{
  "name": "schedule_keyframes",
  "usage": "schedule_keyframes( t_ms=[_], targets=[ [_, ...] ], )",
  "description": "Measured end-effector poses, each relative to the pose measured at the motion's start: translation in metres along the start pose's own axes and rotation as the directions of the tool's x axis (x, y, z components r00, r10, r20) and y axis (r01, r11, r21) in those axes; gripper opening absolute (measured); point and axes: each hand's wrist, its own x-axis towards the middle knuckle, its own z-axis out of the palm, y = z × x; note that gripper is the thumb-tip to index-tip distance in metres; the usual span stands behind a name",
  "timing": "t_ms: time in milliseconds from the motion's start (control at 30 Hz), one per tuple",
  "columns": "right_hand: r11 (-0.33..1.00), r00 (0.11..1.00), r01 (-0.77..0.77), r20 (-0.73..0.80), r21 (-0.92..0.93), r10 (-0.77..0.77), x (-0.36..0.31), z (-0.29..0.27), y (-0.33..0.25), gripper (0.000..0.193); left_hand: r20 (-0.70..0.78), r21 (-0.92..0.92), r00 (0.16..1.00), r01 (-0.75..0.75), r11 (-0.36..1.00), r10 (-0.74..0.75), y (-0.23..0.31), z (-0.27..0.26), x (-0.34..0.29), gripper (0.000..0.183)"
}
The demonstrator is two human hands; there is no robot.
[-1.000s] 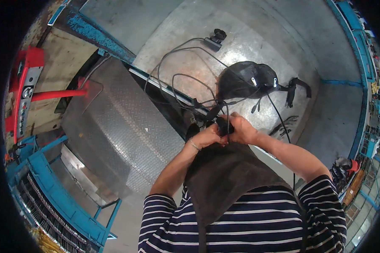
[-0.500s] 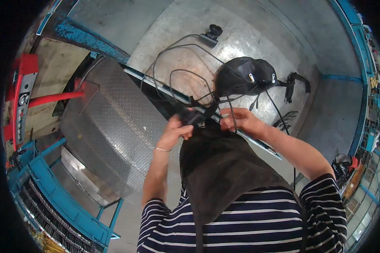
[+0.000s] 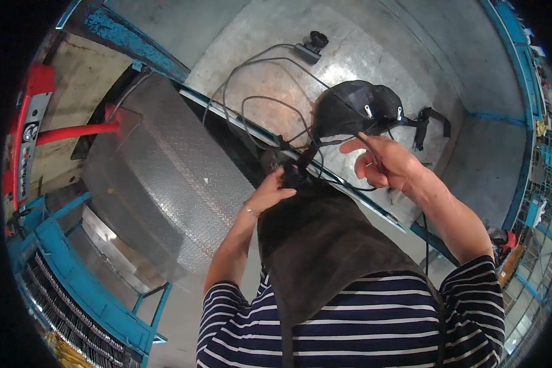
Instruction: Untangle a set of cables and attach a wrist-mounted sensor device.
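At the metal bench's front edge, my left hand is closed on a black strap that runs up to the black pouch. The lump at the strap's lower end is dark, and I cannot make out its shape. My right hand is raised just in front of the pouch, with its fingers curled round a thin black cable. The rounded black pouch lies on the bench and has two light zipper pulls. Its cables loop leftward across the metal.
A small black device with a round knob sits farther back on the metal bench. Black webbing lies right of the pouch. To the left stand a tread-plate metal cover, a red machine and a blue rack.
My right hand has moved up and right, away from my left, drawing the cable toward the pouch. My left hand has shifted slightly right and down along with the strap.
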Motion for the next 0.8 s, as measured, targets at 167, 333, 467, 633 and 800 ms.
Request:
schedule_keyframes(
  t_ms=[167,333,467,633,800],
  targets=[
    [0.993,0.996,0.029,0.085,0.114,-0.039,-0.008,0.011,-0.001,0.045,-0.061,-0.034,0.995,-0.077,0.996,0.074,-0.041,0.027,0.024,0.063],
    [0.979,0.991,0.05,0.111,0.199,-0.073,-0.008,0.01,0.002,0.043,-0.133,0.08,0.968,-0.205,0.975,0.214,-0.045,0.039,0.024,0.06],
    [0.976,0.986,0.06,0.143,0.211,-0.091,-0.004,0.011,0.003,0.039,-0.129,-0.035,0.978,-0.171,0.985,0.166,-0.054,0.052,0.031,0.058],
    [0.962,0.973,0.127,0.16,0.241,-0.168,0.002,0.006,0.014,0.03,-0.169,-0.166,0.972,-0.194,0.967,0.165,-0.054,0.062,0.03,0.053],
    [0.998,0.994,-0.062,-0.088,-0.016,0.06,0.029,-0.001,0.06,0.04,0.0,-0.71,1.0,0.007,0.704,-0.01,-0.018,0.073,0.004,0.033]
  ],
)
